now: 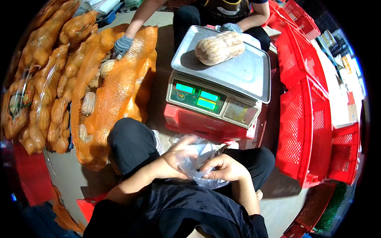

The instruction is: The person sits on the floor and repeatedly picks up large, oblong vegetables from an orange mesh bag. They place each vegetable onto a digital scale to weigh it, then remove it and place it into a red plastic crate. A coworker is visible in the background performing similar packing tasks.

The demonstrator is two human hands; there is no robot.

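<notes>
Over my lap I hold a clear plastic bag with both hands. My right hand pinches its rim between thumb and fingers. My left hand grips the bag's other side, its fingers partly covered by the crumpled film. Just beyond my hands stands a digital scale with lit green displays and a metal tray. A pale tan, mottled squash lies on the tray, apart from my hands.
A co-worker's gloved hand reaches to an orange mesh sack of squashes at left. Their other gloved hand is behind the tray. Filled sacks lie far left. Red crates line the right; a red crate supports the scale.
</notes>
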